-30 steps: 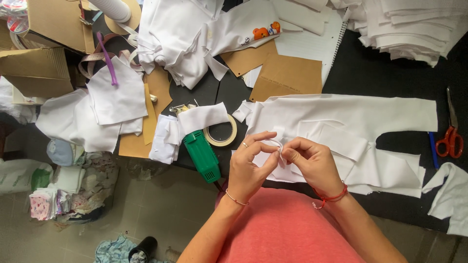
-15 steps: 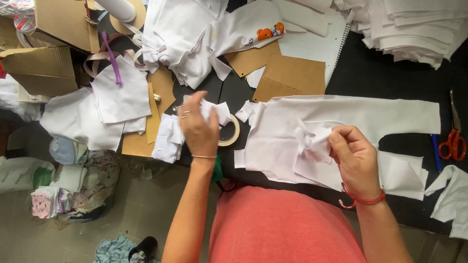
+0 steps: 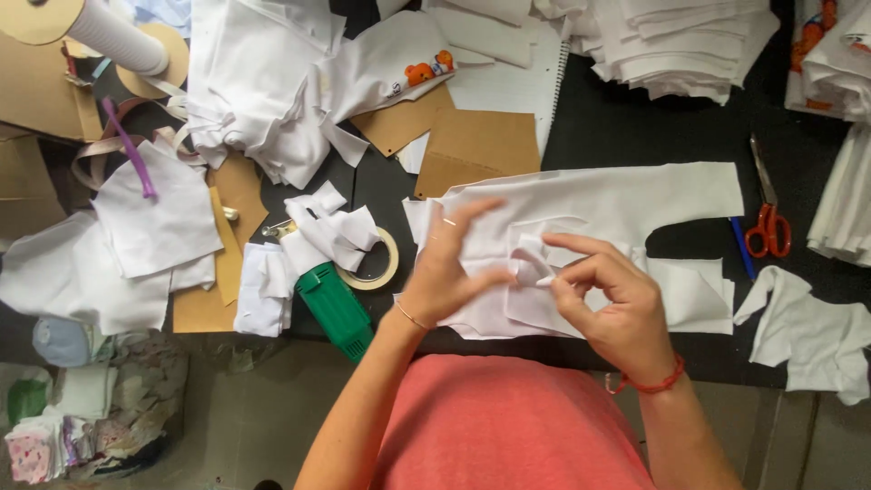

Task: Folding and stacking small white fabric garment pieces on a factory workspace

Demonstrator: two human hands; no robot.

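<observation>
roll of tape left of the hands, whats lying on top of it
Crumpled white fabric scraps lie over the upper left of the beige ring-shaped tape roll, hiding that part. The green plastic tool touches its lower left edge. Black table shows through its centre.

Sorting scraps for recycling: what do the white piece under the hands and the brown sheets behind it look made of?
White piece: apparently soft matte fabric; it drapes and folds at the fingers. Brown sheets: probably cardboard, flat, stiff-looking, straight cut edges.
</observation>
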